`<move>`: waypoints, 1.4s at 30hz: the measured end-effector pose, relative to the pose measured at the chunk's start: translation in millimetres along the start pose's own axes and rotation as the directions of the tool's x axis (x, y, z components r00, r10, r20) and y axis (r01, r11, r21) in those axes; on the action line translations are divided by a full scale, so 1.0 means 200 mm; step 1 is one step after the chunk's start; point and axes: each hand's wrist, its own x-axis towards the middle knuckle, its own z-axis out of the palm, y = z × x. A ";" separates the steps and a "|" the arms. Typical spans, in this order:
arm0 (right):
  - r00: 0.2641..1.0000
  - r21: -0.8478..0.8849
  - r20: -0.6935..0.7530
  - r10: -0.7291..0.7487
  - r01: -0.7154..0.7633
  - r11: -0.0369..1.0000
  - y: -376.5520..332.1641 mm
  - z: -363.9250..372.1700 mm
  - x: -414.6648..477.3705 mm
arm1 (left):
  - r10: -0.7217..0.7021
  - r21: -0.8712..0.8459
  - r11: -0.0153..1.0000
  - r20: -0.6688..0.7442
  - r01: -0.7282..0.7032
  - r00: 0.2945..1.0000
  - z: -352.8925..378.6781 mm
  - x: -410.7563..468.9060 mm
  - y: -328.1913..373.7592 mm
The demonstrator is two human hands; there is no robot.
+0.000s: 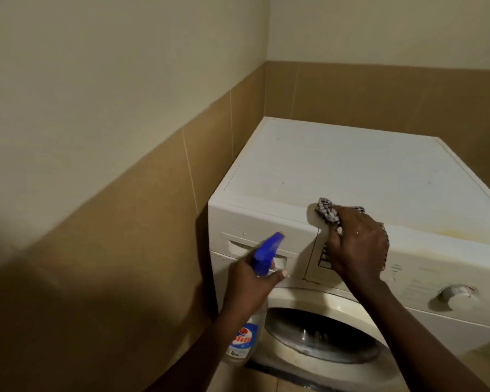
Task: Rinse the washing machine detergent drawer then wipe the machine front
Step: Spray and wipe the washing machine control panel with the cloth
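Hands [357,244] around cloth [327,212] and bottle [263,256]

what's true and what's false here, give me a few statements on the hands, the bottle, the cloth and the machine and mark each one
1. The left hand holds a spray bottle with a blue trigger head. True.
2. The right hand holds a checked cloth against the upper front edge of the washing machine. True.
3. The detergent drawer is pulled out. False: it sits pushed in, flush with the front panel.
4. The round door hangs open. False: it is closed.
5. The dial is above the drawer. False: it is at the panel's far right end.
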 end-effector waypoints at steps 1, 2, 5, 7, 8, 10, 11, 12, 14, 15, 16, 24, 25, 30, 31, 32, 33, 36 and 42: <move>0.999 0.005 -0.041 -0.006 0.006 1.000 0.00 0.02 -0.02 | 0.041 -0.007 0.999 0.012 -0.041 0.999 0.04 0.01 -0.04; 0.996 0.018 -0.085 -0.015 0.016 1.000 0.01 0.05 -0.03 | 0.079 -0.018 0.997 0.023 -0.078 0.997 0.07 0.02 -0.09; 0.975 0.049 -0.207 -0.076 0.088 0.995 0.04 0.08 -0.06 | 0.187 -0.051 0.982 0.044 -0.184 0.981 0.15 0.04 -0.24; 0.945 0.049 -0.300 -0.127 0.149 0.988 0.05 0.11 -0.09 | 0.226 -0.068 0.972 0.043 -0.223 0.973 0.17 0.05 -0.35; 0.925 0.054 -0.351 -0.147 0.177 0.983 0.06 0.13 -0.10 | 0.229 -0.090 0.970 0.024 -0.226 0.973 0.17 0.05 -0.40; 0.885 0.083 -0.432 -0.175 0.232 0.969 0.07 0.19 -0.16 | 0.227 -0.120 0.966 -0.019 -0.227 0.974 0.16 0.05 -0.53; 0.871 0.100 -0.456 -0.183 0.254 0.962 0.07 0.22 -0.21 | 0.230 -0.124 0.964 -0.046 -0.234 0.972 0.14 0.04 -0.57; 0.867 0.109 -0.462 -0.187 0.264 0.958 0.08 0.26 -0.25 | 0.236 -0.129 0.962 -0.065 -0.243 0.970 0.11 0.05 -0.60; 0.870 0.087 -0.445 -0.213 0.278 0.957 0.05 0.35 -0.35 | 0.255 -0.146 0.952 -0.101 -0.268 0.962 0.03 0.06 -0.63; 0.874 0.067 -0.428 -0.231 0.285 0.956 0.03 0.39 -0.40 | 0.262 -0.153 0.948 -0.124 -0.279 0.957 -0.02 0.07 -0.63; 0.880 0.052 -0.403 -0.252 0.297 0.953 0.01 0.42 -0.43 | 0.260 -0.161 0.945 -0.154 -0.284 0.953 -0.06 0.09 -0.62; 0.843 -0.029 -0.207 -0.496 0.501 0.865 -0.24 0.50 -0.32 | 0.323 -0.079 0.934 -0.231 -0.349 0.918 -0.30 0.17 -0.41; 0.837 -0.034 -0.181 -0.516 0.519 0.854 -0.30 0.51 -0.29 | 0.329 -0.076 0.932 -0.236 -0.355 0.914 -0.31 0.17 -0.39; 0.808 -0.067 -0.085 -0.583 0.579 0.813 -0.41 0.60 -0.30 | 0.301 -0.118 0.931 -0.284 -0.345 0.910 -0.33 0.14 -0.41; 0.803 -0.067 -0.069 -0.593 0.589 0.805 -0.38 0.63 -0.33 | 0.294 -0.120 0.933 -0.284 -0.338 0.913 -0.34 0.14 -0.42; 0.788 -0.074 -0.057 -0.613 0.609 0.789 -0.36 0.65 -0.36 | 0.280 -0.123 0.938 -0.287 -0.325 0.916 -0.35 0.14 -0.43; 0.765 -0.085 -0.039 -0.642 0.638 0.765 -0.33 0.68 -0.40 | 0.270 -0.115 0.943 -0.290 -0.313 0.918 -0.37 0.14 -0.44; 0.723 -0.116 0.010 -0.691 0.687 0.717 -0.35 0.69 -0.40 | 0.249 -0.073 0.956 -0.303 -0.283 0.920 -0.41 0.15 -0.45; 0.796 -0.076 -0.066 -0.602 0.598 0.798 -0.60 0.63 -0.21 | 0.223 -0.100 0.959 -0.319 -0.266 0.921 -0.42 0.12 -0.47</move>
